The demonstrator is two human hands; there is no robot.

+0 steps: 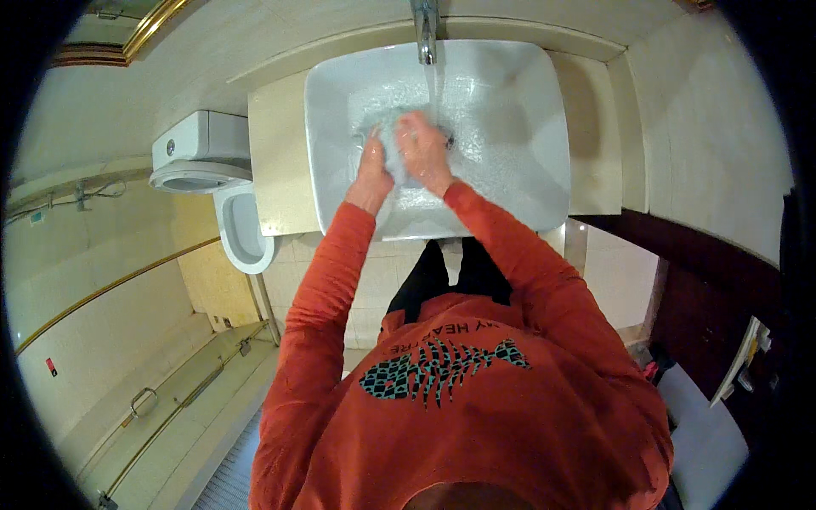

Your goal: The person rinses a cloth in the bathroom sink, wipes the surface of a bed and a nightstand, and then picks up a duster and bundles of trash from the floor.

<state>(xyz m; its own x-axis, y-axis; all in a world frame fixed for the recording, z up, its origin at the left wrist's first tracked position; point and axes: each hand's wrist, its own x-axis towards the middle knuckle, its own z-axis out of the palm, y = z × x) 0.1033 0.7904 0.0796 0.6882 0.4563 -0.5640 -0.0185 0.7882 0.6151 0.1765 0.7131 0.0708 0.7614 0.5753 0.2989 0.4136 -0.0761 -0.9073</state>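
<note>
Both my hands are down in a white washbasin (544, 144), close together and wet. Water runs from a chrome tap (427, 42) beside my right hand (421, 151), whose fingers are curled and partly smeared by motion. My left hand (371, 172) is to its left, with its thumb and fingers pointing up toward the tap. Between and beyond the hands lies a wet, pale grey cloth-like thing (391, 153); splashing water hides its exact shape. My right fingers press on it, and my left hand holds its near side.
A cream counter (280, 153) surrounds the basin. To the left stands a white toilet (246, 229) with its lid raised. Further left is a glass shower screen with a metal handle (143, 401). A dark wooden door frame (705, 297) is at the right. A gold-framed mirror (136, 38) hangs upper left.
</note>
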